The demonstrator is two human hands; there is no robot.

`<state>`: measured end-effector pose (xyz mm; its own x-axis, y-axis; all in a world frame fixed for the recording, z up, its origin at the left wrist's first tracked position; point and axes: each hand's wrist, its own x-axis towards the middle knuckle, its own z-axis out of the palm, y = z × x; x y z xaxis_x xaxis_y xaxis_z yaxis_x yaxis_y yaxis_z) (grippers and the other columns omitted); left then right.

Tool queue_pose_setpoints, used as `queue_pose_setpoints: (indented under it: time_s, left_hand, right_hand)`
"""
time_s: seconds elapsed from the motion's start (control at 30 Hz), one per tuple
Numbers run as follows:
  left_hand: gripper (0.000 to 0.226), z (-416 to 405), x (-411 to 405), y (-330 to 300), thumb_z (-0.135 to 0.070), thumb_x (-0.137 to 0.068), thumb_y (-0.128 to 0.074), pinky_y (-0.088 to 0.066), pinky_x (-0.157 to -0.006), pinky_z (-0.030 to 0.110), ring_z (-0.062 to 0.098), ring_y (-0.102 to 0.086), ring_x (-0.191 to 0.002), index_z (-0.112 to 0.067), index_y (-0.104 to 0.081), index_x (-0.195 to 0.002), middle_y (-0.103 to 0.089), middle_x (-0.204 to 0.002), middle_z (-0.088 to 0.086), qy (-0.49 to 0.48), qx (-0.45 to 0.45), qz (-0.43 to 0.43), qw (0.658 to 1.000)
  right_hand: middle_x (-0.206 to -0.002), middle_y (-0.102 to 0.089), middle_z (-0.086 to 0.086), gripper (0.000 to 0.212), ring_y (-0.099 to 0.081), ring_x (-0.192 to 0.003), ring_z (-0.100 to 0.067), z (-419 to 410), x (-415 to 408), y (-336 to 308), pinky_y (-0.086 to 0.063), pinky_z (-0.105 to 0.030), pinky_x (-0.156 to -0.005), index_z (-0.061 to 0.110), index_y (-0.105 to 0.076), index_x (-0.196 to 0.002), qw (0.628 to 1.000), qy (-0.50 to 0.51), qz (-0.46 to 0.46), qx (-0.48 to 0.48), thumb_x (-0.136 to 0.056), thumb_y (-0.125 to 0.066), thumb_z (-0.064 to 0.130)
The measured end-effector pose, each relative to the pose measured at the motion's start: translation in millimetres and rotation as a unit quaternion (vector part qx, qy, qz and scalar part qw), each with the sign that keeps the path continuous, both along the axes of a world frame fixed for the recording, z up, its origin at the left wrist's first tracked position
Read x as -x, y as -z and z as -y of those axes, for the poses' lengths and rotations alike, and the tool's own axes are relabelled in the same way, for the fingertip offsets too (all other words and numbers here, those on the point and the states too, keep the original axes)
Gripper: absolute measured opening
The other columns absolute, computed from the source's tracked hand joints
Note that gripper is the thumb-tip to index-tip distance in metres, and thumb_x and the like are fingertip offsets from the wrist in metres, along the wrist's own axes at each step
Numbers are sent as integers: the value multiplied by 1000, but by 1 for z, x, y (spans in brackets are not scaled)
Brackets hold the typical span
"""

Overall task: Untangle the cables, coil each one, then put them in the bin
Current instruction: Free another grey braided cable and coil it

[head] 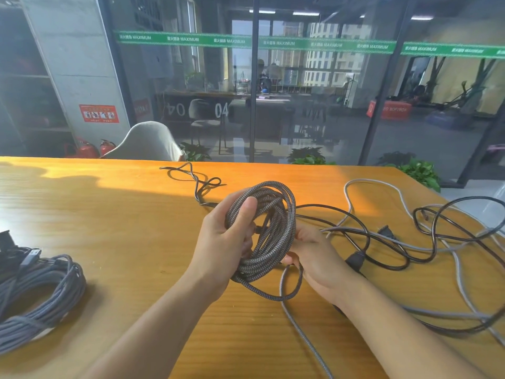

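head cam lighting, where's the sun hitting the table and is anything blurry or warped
Head view: a sunlit band crosses the far half of the wooden table, while its far left corner lies in shadow; the braided cable coil and both hands, left hand and right hand, are sharp; the glass wall carries reflections; wide-angle distortion bends the table edge and the pillars.

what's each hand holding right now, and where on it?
Both hold the braided cable coil. The left hand grips its left side, thumb across the loops; the right hand pinches its lower right edge.
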<state>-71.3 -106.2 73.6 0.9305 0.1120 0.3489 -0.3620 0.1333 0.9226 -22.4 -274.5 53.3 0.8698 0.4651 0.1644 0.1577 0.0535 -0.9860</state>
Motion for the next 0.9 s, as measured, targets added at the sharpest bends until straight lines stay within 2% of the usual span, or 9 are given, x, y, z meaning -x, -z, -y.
queue_pose_setpoints:
  time_s: [0.1,0.2,0.3,0.4,0.57,0.67,0.73,0.8,0.9]
  left_hand:
    - [26,4,1,-1,-39,-104,-56,-23,-51,30,18,-26,-57,-23,-71,-118,-34,-75,13,5,-4,-5,1000]
    - [26,7,3,-1,-39,-105,-55,-23,-50,30,18,-26,-57,-23,-71,-116,-34,-73,12,15,-6,-7,1000]
    - [25,7,4,-2,-40,-105,-55,-24,-49,29,18,-27,-56,-24,-71,-114,-37,-69,5,10,-9,-6,1000]
    - [23,7,3,-1,-38,-105,-55,-26,-48,30,19,-29,-55,-29,-72,-116,-39,-65,1,-8,-29,-3,1000]
    - [20,13,5,-1,-38,-104,-56,-29,-47,29,17,-32,-53,-37,-73,-115,-42,-64,-1,-2,-44,-1,999]
    - [22,14,5,-1,-38,-104,-56,-30,-46,27,16,-33,-53,-33,-72,-118,-45,-63,-3,-4,-41,2,999]
    - [23,12,4,0,-37,-105,-55,-31,-47,26,15,-34,-53,-28,-70,-121,-48,-63,-5,-12,-49,0,999]
    - [23,10,2,2,-36,-106,-55,-33,-48,26,15,-36,-52,-27,-70,-120,-52,-65,-5,-21,-62,-1,998]
    - [21,13,4,1,-33,-106,-56,-35,-47,25,13,-40,-49,-27,-71,-119,-57,-66,-6,-24,-83,14,996]
  right_hand:
    - [-67,-53,-5,16,-44,-58,-11,1,2,-3,-40,-18,-57,0,-59,-91,999,-28,-26,-5,-105,-52,3]
    - [-64,-63,7,25,-57,-55,-1,2,4,-5,-47,-14,-54,2,-59,-92,994,-60,-75,-53,-107,-40,-5]
    - [-67,-63,3,35,-57,-56,-6,4,5,-8,-46,-18,-53,3,-64,-84,987,-59,-113,-94,-106,-39,-5]
    - [-77,-65,-3,33,-54,-65,-13,3,2,-7,-43,-25,-58,5,-73,-94,981,3,-140,-135,-105,-42,-3]
    - [-103,-75,-13,30,-67,-96,-25,-3,0,-7,-53,-41,-95,2,-72,-118,979,89,-139,-123,-108,-45,9]
    - [-100,-67,-19,31,-59,-92,-34,-2,4,-11,-50,-41,-84,-6,-70,-114,971,72,-168,-155,-105,-50,15]
    - [-96,-65,-17,33,-58,-87,-33,1,6,-11,-48,-36,-78,-2,-73,-104,961,28,-203,-188,-99,-50,21]
    - [-99,-69,-12,39,-63,-89,-26,3,6,-11,-48,-37,-81,4,-75,-105,949,-30,-221,-225,-95,-45,27]
    - [-98,-68,-17,46,-62,-91,-31,4,6,-12,-48,-40,-81,1,-73,-107,935,-77,-232,-255,-95,-42,33]
